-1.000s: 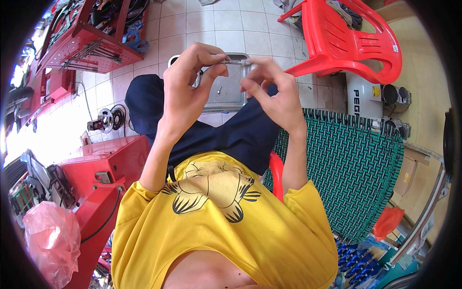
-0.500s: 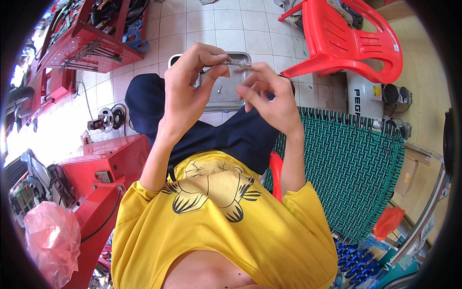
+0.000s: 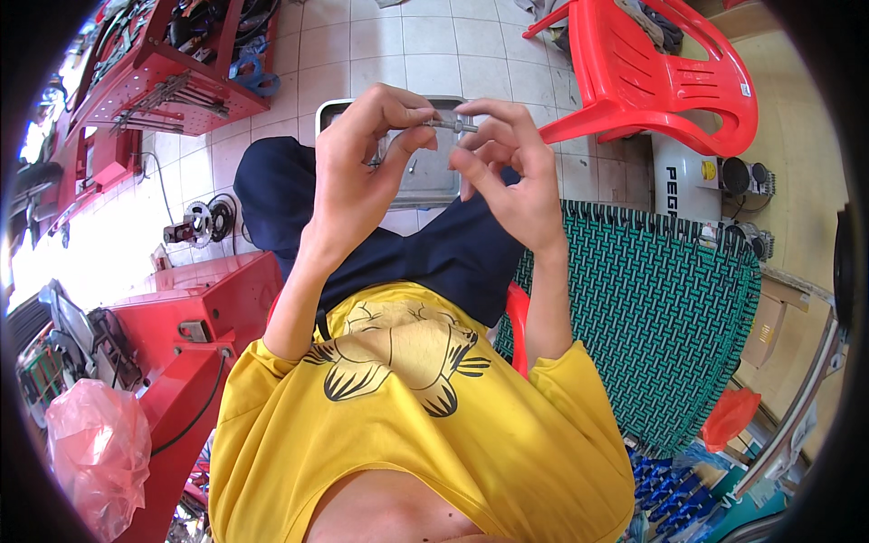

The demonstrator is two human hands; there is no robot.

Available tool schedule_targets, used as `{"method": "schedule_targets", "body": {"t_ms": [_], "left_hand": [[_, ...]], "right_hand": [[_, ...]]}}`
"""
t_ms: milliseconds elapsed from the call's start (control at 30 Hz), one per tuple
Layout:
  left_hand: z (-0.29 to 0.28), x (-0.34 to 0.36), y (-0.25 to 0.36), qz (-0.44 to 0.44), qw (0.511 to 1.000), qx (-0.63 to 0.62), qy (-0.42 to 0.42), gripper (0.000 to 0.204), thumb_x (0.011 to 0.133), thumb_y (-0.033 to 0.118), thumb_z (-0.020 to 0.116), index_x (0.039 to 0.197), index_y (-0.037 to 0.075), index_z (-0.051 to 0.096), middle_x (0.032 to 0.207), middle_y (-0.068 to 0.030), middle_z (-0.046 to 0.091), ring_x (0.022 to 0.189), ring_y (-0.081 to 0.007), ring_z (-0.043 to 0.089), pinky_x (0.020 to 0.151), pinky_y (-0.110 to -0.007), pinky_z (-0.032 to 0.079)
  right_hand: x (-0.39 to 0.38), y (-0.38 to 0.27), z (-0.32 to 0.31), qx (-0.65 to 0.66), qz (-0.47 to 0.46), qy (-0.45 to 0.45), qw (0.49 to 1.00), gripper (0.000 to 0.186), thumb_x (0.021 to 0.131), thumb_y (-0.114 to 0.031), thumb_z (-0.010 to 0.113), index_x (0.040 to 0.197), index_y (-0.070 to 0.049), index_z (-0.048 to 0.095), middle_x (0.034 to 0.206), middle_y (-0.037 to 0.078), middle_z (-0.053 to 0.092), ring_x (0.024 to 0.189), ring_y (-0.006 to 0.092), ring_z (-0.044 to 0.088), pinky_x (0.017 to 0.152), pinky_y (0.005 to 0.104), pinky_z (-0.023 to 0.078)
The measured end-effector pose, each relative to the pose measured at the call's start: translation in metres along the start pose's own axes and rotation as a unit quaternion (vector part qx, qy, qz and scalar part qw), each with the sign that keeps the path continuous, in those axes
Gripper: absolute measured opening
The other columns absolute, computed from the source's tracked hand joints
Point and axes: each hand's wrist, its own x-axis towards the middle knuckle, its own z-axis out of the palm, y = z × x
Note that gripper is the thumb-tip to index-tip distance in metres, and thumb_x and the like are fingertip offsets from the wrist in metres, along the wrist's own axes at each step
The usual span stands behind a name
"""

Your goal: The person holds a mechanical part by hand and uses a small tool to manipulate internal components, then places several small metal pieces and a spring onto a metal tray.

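Since the last frame, the right hand (image 3: pixel 520 172) has been shifted slightly, its forefinger now lifted above the free end of the metal rod (image 3: pixel 457 127). The near end is pinched between thumb and forefinger of the left hand (image 3: pixel 353 167), and the rod is held almost level, in front of the tray (image 3: pixel 430 187). The right hand is loosely curled, thumb apart from forefinger; whether the rod is touched by it cannot be told. Below, a small bolt (image 3: pixel 413 167) is seen in the tray.
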Motion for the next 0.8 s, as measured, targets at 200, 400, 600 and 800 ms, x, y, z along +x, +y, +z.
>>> {"method": "schedule_targets", "body": {"t_ms": [200, 400, 600, 800], "left_hand": [[0.004, -0.001, -0.001, 0.018, 1.000, -0.003, 0.005, 0.016, 0.089, -0.013, 0.068, 0.097, -0.001, 0.060, 0.103, -0.0089, 0.070, 0.083, -0.0116, 0.071, 0.068, -0.022, 0.050], [0.005, -0.002, 0.004, 0.000, 1.000, -0.023, 0.000, 0.016, 0.089, -0.014, 0.068, 0.097, -0.002, 0.060, 0.103, -0.0100, 0.070, 0.084, -0.0131, 0.071, 0.068, -0.023, 0.051], [0.002, -0.001, 0.009, -0.008, 1.000, 0.001, -0.023, 0.015, 0.092, -0.019, 0.060, 0.098, -0.007, 0.054, 0.107, -0.0141, 0.065, 0.091, -0.0138, 0.064, 0.082, -0.027, 0.054], [0.003, -0.002, 0.001, 0.011, 1.000, -0.009, 0.005, 0.016, 0.090, -0.015, 0.067, 0.098, -0.003, 0.059, 0.105, -0.0104, 0.070, 0.087, -0.0144, 0.072, 0.071, -0.023, 0.053]], "right_hand": [[0.002, -0.001, 0.006, 0.019, 0.013, 0.019, 1.000, 0.031, 0.093, -0.015, 0.077, 0.118, -0.004, 0.064, 0.076, 0.006, 0.073, 0.053, 0.0090, 0.066, 0.047, 0.0232, 0.047], [0.004, -0.006, 0.000, 0.014, 0.056, 0.002, 0.998, 0.026, 0.094, -0.018, 0.076, 0.113, -0.003, 0.066, 0.067, 0.006, 0.071, 0.049, 0.0090, 0.064, 0.046, 0.0227, 0.046], [0.001, 0.001, -0.002, -0.014, 0.019, -0.020, 1.000, 0.029, 0.092, -0.015, 0.079, 0.115, -0.003, 0.067, 0.067, 0.005, 0.072, 0.049, 0.0089, 0.064, 0.046, 0.0225, 0.047], [0.002, -0.010, 0.000, -0.002, 0.001, -0.002, 1.000, 0.031, 0.092, -0.016, 0.078, 0.117, -0.004, 0.067, 0.067, 0.005, 0.071, 0.050, 0.0083, 0.064, 0.046, 0.0223, 0.047]]}}
